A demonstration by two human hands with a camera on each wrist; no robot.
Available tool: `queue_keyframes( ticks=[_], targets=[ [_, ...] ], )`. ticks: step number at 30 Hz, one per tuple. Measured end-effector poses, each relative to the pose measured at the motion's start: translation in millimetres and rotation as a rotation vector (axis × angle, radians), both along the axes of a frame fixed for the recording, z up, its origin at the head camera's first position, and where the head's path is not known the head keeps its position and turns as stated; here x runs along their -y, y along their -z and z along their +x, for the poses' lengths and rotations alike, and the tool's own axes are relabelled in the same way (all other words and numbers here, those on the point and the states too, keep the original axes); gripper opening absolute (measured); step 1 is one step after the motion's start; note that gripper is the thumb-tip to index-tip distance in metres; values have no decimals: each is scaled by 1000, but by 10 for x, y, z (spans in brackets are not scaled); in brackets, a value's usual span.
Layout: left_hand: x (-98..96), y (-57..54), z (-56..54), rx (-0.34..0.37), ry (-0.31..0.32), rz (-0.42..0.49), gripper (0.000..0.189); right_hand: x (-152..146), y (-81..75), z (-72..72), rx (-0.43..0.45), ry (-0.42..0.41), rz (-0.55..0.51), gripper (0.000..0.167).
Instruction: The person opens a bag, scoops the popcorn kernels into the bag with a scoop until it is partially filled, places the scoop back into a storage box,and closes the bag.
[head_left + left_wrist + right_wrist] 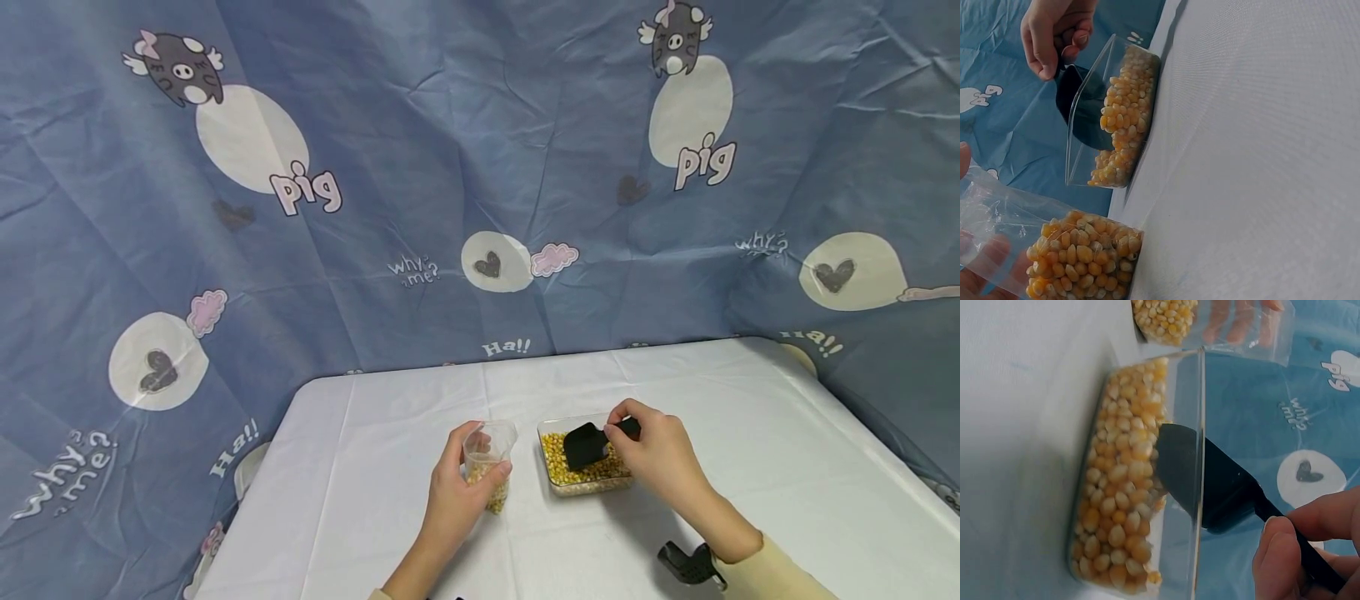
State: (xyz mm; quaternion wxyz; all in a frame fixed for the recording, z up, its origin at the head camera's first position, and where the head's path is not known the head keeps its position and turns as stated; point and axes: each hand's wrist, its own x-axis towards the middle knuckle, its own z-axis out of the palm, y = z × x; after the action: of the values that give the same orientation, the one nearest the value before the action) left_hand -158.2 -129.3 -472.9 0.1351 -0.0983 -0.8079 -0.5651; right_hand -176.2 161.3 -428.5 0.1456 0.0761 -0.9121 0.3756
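Right hand [660,454] pinched black plastic scoop [584,447], tip-down inside clear rectangular container [1185,381] of yellow corn kernels [1119,487]. Left hand [457,490] gripped clear plastic bag [1019,209], part-filled with kernels, on white-clothed table [390,467] beside container.

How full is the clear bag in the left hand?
Partly full: corn kernels fill the lower part of the clear bag, with only see-through plastic above them.

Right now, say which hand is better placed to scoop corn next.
The right hand, I'd judge: it grips the scoop, which reaches into the container, while the left hand holds the bag.
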Motion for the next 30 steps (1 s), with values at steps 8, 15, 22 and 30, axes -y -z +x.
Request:
queue_keyframes(
  ticks=[8,15,22,30],
  targets=[
    [-10,-3,14,9,-15,-6,67,-96,-50,1,64,5,-30,5],
    [-10,12,19,9,-12,-1,69,-194,-136,27,96,-7,-60,4],
    [-8,10,21,10,-7,5,69,-238,-188,18,-31,10,51,4],
    [-17,-11,25,6,-11,11,66,-220,-211,49,-182,8,192,6]
  ],
)
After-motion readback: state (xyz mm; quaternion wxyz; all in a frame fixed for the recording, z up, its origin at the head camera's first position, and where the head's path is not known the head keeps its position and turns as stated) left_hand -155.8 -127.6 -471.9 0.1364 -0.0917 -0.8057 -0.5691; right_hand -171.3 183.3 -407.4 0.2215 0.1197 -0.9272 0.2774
